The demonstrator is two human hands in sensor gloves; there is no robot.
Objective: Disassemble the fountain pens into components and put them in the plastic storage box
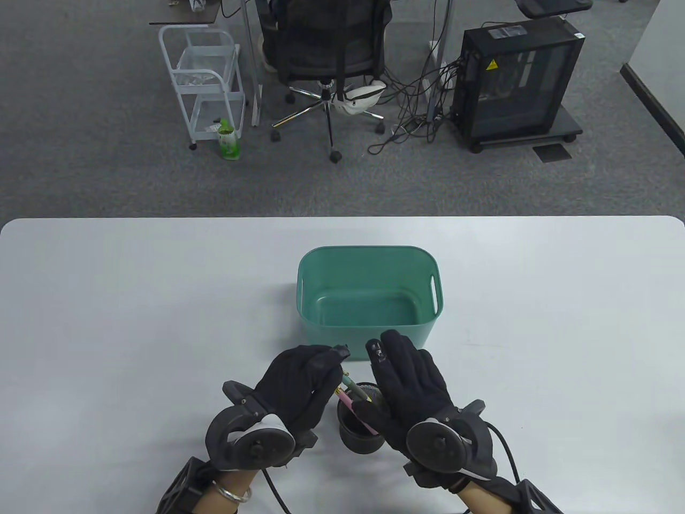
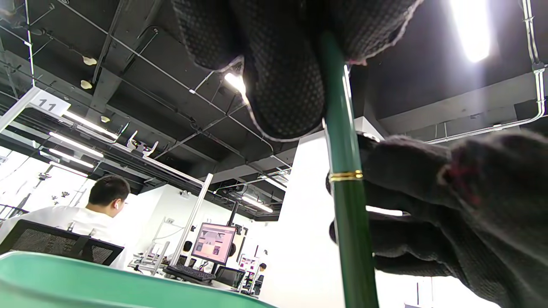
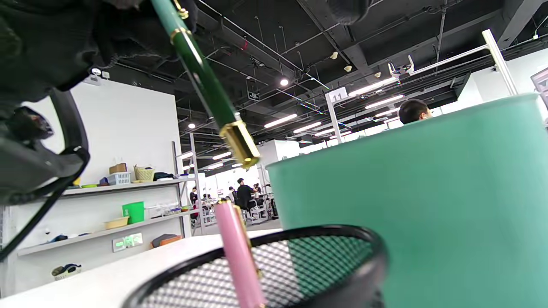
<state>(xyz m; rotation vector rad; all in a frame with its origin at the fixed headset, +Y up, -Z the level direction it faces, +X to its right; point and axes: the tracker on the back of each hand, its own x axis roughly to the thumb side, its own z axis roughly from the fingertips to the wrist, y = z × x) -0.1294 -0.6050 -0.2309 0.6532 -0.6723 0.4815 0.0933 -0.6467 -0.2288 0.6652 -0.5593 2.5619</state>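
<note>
A green fountain pen (image 1: 354,388) with gold trim sticks up at a slant out of a black mesh pen holder (image 1: 358,439) near the table's front edge. My left hand (image 1: 313,375) grips its upper part; in the left wrist view the green pen (image 2: 349,205) runs down between the gloved fingers. In the right wrist view the pen's (image 3: 205,85) gold end hangs above the holder's rim (image 3: 299,239). A pink pen (image 1: 347,400) leans inside the holder. My right hand (image 1: 406,375) lies over the holder's right side with its fingers straight. The green plastic box (image 1: 369,251) stands just beyond, with nothing visible in it.
The white table (image 1: 134,321) stretches wide to both sides of the box. Beyond its far edge, on the carpet, are an office chair (image 1: 326,48), a white cart (image 1: 206,80) and a black computer tower (image 1: 516,80).
</note>
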